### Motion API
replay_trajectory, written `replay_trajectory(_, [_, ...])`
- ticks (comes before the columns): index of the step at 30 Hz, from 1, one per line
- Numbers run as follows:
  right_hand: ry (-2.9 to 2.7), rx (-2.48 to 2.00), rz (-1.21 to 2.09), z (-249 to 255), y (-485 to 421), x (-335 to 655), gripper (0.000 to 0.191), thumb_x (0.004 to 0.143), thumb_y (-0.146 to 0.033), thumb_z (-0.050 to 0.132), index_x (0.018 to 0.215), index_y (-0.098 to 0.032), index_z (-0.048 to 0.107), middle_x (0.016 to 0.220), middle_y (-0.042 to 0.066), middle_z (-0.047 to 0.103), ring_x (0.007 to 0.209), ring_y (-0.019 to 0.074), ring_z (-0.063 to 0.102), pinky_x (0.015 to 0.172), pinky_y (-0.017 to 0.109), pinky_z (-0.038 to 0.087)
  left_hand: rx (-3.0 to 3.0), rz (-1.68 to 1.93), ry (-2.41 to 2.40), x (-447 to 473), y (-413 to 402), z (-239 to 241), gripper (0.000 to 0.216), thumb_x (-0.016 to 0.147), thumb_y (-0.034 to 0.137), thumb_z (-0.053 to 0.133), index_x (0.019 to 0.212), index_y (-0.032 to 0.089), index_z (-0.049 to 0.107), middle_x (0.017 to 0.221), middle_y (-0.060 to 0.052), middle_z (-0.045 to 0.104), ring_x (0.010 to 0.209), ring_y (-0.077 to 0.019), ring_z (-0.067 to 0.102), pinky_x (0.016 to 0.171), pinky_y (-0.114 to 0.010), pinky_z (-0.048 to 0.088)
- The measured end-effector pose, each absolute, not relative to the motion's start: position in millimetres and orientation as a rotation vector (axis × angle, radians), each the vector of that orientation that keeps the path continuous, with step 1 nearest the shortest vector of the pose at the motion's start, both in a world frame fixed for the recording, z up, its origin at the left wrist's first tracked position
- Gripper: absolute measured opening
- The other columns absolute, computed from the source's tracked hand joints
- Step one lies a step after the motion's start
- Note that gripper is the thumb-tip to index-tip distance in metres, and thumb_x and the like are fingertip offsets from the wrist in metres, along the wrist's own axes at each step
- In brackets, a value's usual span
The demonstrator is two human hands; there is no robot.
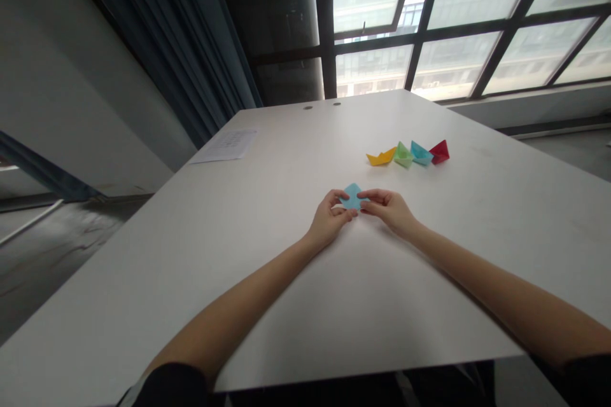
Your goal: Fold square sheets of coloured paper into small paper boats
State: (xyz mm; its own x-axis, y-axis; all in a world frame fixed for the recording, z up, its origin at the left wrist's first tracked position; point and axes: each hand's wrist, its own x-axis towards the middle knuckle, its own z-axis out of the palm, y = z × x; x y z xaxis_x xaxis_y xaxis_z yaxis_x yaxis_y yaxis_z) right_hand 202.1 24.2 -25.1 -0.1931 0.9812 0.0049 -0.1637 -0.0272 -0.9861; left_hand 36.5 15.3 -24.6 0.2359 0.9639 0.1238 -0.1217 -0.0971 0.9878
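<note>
A small light-blue folded paper (353, 194) lies on the white table (267, 248) in front of me. My left hand (329, 219) pinches its left side with curled fingers. My right hand (389, 208) pinches its right side, fingers pressed on the paper. Both hands rest on the tabletop, close together. Beyond them stands a row of folded paper boats: a yellow boat (380, 157), a green boat (403, 154), a teal boat (421, 152) and a red boat (440, 152).
A white printed sheet (226, 145) lies at the table's far left corner. Dark curtains (181, 44) hang at the left, and large windows (458, 19) run behind the table. Grey floor (52, 235) drops off past the table's left edge.
</note>
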Motion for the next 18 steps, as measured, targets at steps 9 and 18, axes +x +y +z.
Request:
replay_trajectory(9, [-1.326,-0.993,1.266,-18.2,22.3,199.8,0.043,0.058,-0.031,0.073,0.095,-0.018,0.055,0.072,0.001,0.067,0.059,0.0115,0.059,0.06,0.025,0.047,1.495,1.104,0.931,37.1,14.0,-24.9,0.022,0.065,0.019,0.063,0.078,0.017,0.045,0.062,0.006,0.049,0.054,-0.0072,0.053,0.054,-0.019,0.04])
replay_trajectory(18, [-1.35,-1.044,1.257,-23.2,25.3,203.2,0.03,0.06,-0.042,0.07,0.072,-0.016,0.062,0.066,0.002,0.066,0.058,0.0131,0.058,0.057,0.025,0.046,1.803,0.993,0.973,35.9,8.2,-21.3,0.008,0.067,0.01,0.053,0.072,0.016,0.055,0.064,0.002,0.057,0.059,-0.0092,0.05,0.056,-0.02,0.039])
